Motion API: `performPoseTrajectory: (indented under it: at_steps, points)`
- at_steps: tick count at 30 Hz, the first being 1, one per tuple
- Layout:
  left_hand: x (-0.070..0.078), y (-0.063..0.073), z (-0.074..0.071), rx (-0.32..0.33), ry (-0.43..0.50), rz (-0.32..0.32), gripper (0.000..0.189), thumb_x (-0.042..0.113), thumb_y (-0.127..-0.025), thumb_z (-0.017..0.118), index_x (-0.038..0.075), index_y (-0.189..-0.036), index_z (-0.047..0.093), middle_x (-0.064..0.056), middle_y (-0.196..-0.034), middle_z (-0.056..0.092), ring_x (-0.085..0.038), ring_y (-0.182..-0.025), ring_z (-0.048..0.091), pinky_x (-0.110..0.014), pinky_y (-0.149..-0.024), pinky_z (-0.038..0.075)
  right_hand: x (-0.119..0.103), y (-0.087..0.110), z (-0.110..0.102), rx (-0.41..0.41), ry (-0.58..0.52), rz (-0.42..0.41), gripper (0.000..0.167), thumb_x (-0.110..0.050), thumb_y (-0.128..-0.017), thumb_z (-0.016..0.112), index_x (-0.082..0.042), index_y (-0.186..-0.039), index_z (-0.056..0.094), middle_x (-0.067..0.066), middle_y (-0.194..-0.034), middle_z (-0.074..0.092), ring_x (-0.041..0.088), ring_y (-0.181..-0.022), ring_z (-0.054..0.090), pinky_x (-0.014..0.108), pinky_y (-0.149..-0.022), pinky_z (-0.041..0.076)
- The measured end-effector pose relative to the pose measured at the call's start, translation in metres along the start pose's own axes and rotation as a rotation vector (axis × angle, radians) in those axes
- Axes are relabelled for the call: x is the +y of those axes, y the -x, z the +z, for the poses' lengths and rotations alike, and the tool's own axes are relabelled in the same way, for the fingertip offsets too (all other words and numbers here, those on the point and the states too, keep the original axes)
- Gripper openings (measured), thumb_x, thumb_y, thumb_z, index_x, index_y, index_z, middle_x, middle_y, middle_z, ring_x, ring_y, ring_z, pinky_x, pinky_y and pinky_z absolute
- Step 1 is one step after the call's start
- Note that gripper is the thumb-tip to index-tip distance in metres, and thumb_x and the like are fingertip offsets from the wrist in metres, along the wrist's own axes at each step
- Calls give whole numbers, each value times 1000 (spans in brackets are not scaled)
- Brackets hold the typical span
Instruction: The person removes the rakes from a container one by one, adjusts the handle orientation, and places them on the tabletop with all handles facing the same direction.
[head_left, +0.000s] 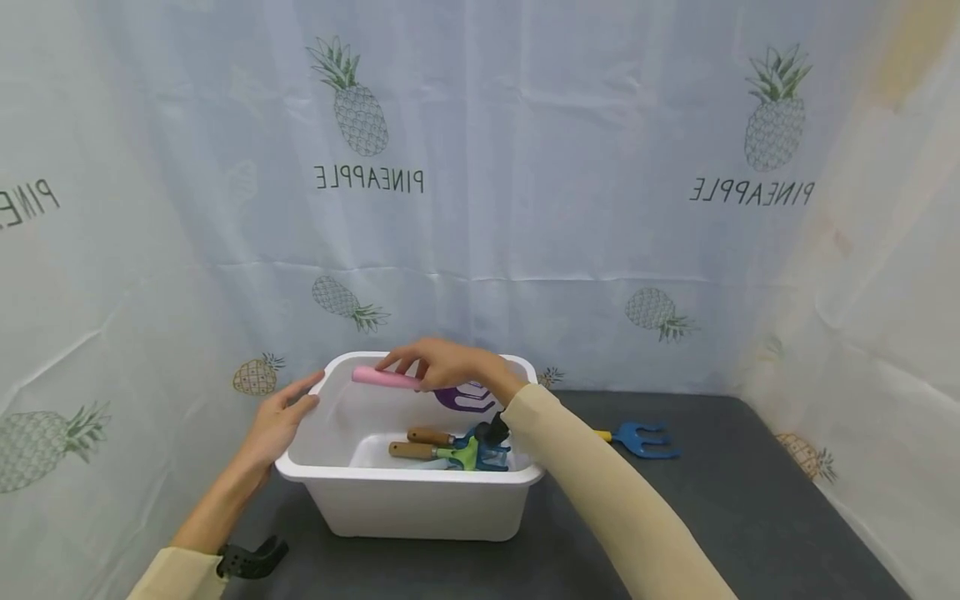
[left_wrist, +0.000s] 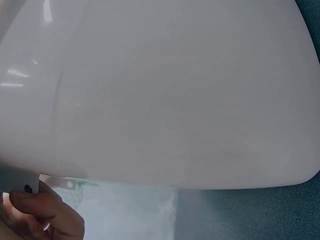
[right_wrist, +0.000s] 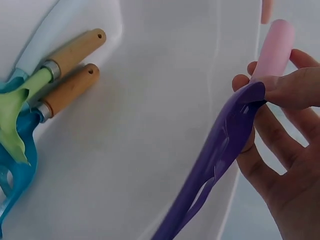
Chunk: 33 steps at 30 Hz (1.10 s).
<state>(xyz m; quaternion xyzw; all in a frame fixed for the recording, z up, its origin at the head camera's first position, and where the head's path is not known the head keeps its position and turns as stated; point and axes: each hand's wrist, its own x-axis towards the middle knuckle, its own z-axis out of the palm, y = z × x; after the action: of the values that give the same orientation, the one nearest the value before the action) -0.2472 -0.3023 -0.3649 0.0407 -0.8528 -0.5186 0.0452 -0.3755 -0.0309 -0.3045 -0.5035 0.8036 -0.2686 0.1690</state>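
Observation:
My right hand [head_left: 446, 364] pinches a hand fork by its pink handle [head_left: 384, 377], over the back part of a white plastic basin [head_left: 420, 500]. The fork's slotted purple head [right_wrist: 220, 135] points down and away from the fingers in the right wrist view. At the basin's left end, my left hand [head_left: 273, 425] grips the rim, thumb and fingers at its edge. Inside lie a green tool with a wooden handle [right_wrist: 80, 52], a blue tool with a wooden handle [right_wrist: 72, 92] and a pale blue handle [right_wrist: 47, 37]. My sleeve partly hides the basin's right side.
A blue fork with a yellow handle [head_left: 643, 439] lies on the dark tabletop [head_left: 720, 500], right of the basin. Pineapple-print curtains [head_left: 525, 208] hang behind and on both sides. A black strap [head_left: 253, 558] sits at my left wrist.

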Motion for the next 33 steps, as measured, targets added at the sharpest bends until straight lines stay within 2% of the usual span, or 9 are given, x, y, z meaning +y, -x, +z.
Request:
performPoseTrajectory:
  at_steps: [5,9,14,19,23,29,33]
  points:
    - [-1,-2,0,0,-9,0,56,30,-110,45,13,-162,34,-26,-164,34,-36,-128,62,-24,-79,58,-8,13,-9,50,45,20,69,9,-84,61,-25,-143,63,6,-139,66,24,-108,70,30,-77,64]
    - [-1,-1,-1,3,-13,0,56,31,-110,45,13,-162,34,-27,-163,36,-35,-124,65,-25,-79,59,-14,23,-15,74,83,-6,71,9,-82,61,-26,-144,62,5,-139,66,18,-105,68,25,-76,62]
    - [1,0,-1,5,-13,3,56,33,-109,46,14,-162,35,-24,-165,34,-41,-131,60,-25,-82,58,-25,41,-27,110,123,-40,70,9,-82,62,-24,-144,62,8,-139,66,21,-101,71,24,-75,62]
    - [0,2,-1,-2,-3,3,57,32,-110,45,13,-162,34,-25,-165,34,-42,-130,60,-27,-82,59,-35,59,-39,131,154,-24,68,9,-85,61,-26,-143,62,8,-142,64,22,-100,72,25,-73,62]
    - [-1,4,-2,0,-12,1,57,32,-110,45,12,-162,34,-25,-164,35,-42,-129,61,-28,-82,60,-36,70,-44,139,161,-11,68,10,-85,61,-27,-143,62,6,-145,62,22,-103,71,25,-74,62]
    - [1,3,-1,0,-27,4,57,34,-110,44,12,-162,35,-23,-166,33,-46,-137,53,-28,-84,60,-32,89,-53,147,168,-9,67,10,-87,59,-25,-144,62,4,-146,61,23,-105,69,26,-76,62]
    - [2,4,0,-2,-12,2,56,32,-110,44,12,-162,34,-25,-165,34,-45,-134,57,-26,-83,60,-30,103,-61,153,190,-16,62,4,-89,62,-26,-144,61,2,-145,62,24,-108,69,29,-80,62]
